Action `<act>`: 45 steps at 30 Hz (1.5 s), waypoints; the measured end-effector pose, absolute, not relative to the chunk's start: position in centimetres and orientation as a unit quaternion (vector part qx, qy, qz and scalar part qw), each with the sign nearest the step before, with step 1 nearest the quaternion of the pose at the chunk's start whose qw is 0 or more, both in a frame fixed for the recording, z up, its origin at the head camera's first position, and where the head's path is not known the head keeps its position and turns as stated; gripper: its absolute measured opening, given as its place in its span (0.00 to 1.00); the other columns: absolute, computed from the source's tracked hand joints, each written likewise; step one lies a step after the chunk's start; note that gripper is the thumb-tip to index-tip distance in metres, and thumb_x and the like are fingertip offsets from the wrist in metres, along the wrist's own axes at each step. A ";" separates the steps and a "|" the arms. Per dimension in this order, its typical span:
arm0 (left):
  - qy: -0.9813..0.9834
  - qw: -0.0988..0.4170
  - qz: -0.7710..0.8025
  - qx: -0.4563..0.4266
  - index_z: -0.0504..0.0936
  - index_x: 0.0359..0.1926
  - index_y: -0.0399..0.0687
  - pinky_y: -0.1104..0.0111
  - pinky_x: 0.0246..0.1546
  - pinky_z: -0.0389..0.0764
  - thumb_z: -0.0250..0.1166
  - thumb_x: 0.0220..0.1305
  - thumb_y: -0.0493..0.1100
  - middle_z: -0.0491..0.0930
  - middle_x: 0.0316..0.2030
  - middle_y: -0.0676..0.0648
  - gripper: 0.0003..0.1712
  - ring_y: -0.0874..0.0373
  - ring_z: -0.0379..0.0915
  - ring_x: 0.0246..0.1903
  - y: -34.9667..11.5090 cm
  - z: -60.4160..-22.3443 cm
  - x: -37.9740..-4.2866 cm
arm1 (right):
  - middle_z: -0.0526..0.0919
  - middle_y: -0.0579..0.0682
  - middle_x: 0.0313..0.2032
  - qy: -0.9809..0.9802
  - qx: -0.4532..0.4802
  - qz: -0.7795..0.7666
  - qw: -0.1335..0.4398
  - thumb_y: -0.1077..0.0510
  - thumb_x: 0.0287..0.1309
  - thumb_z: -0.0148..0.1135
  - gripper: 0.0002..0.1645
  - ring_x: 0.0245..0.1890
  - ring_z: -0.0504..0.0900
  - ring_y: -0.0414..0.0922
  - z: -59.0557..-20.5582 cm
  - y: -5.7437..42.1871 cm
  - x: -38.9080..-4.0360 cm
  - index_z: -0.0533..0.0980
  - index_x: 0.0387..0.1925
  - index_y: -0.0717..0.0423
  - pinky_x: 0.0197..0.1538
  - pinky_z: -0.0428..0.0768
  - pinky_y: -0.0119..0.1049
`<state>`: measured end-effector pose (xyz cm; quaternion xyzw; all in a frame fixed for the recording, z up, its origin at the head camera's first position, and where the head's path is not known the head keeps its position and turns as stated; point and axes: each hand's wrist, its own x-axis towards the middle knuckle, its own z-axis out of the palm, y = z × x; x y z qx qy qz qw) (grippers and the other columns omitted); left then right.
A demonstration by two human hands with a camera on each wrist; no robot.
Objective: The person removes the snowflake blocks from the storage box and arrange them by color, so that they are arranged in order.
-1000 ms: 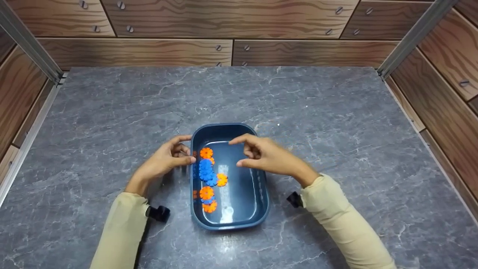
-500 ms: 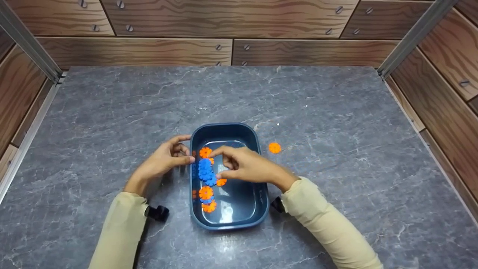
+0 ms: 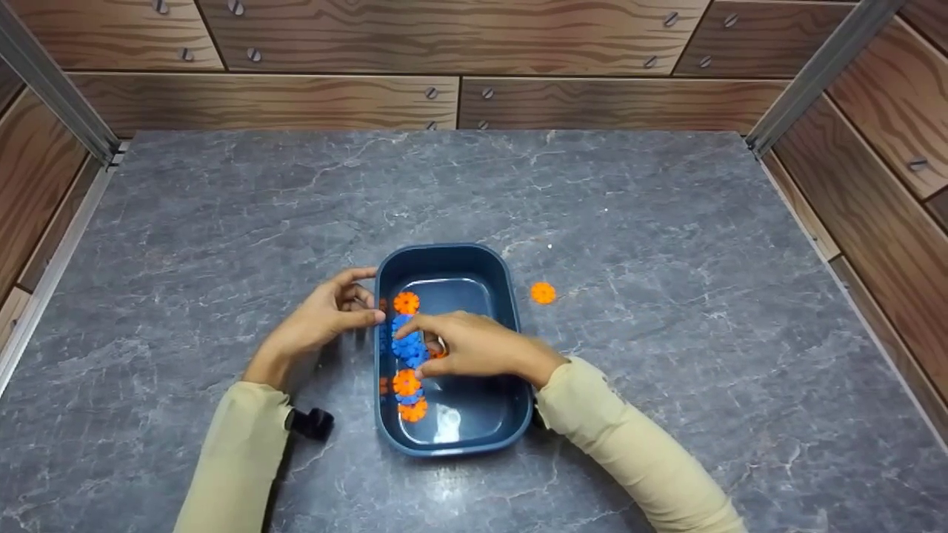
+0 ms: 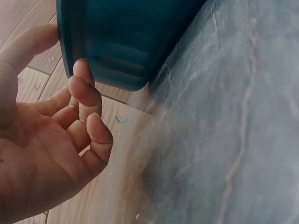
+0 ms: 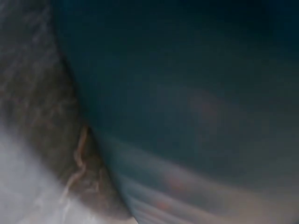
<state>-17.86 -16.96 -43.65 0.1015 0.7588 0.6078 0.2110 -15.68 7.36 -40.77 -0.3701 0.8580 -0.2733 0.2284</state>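
Observation:
A dark blue bin [image 3: 453, 450] holds flower-shaped plastic discs along its left side. Blue discs [image 3: 409, 346] lie overlapped in the middle. Orange discs lie at both ends of the row, one orange disc [image 3: 406, 303] at the far end. My right hand [image 3: 474, 344] reaches in over the blue discs, thumb and index finger apart, with the thumb tip near a front orange disc [image 3: 406, 383]. My left hand [image 3: 326, 307] rests its thumb and index fingertips against the bin's left rim. In the left wrist view its other fingers [image 4: 88, 95] curl loosely beside the bin wall [image 4: 121, 42].
A single orange disc [image 3: 543, 293] lies on the grey marbled table [image 3: 666, 296], right of the bin. Wood-patterned panels [image 3: 592, 37] stand at the back and sides. The right wrist view shows mostly the bin's blurred outer wall [image 5: 163, 116].
My right hand has moved left and toward me, from the bin's right side to over the discs. The orange disc on the table has come into sight. My left hand stays in place.

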 end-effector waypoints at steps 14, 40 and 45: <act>0.756 0.212 0.609 0.108 0.58 0.68 0.34 0.75 0.31 0.71 0.67 0.59 0.36 0.73 0.35 0.51 0.40 0.64 0.70 0.30 -17.2 -43.8 -17.9 | 0.74 0.43 0.26 0.869 -0.374 -0.213 0.245 0.47 0.58 0.66 0.27 0.26 0.70 0.37 -41.8 6.7 -15.3 0.73 0.60 0.42 0.32 0.67 0.30; 0.748 0.220 0.619 0.092 0.59 0.69 0.39 0.74 0.34 0.72 0.67 0.58 0.36 0.73 0.35 0.52 0.40 0.63 0.71 0.32 -17.0 -43.9 -17.9 | 0.72 0.41 0.24 0.868 -0.411 -0.129 0.245 0.44 0.61 0.63 0.27 0.25 0.69 0.37 -43.0 6.9 -15.2 0.71 0.62 0.31 0.29 0.64 0.31; 0.750 0.219 0.617 0.096 0.59 0.69 0.38 0.74 0.34 0.73 0.67 0.58 0.36 0.73 0.35 0.51 0.41 0.63 0.71 0.32 -17.0 -43.8 -17.9 | 0.72 0.41 0.24 0.870 -0.409 -0.128 0.243 0.42 0.61 0.62 0.25 0.25 0.70 0.37 -43.0 6.8 -15.1 0.73 0.60 0.31 0.28 0.64 0.31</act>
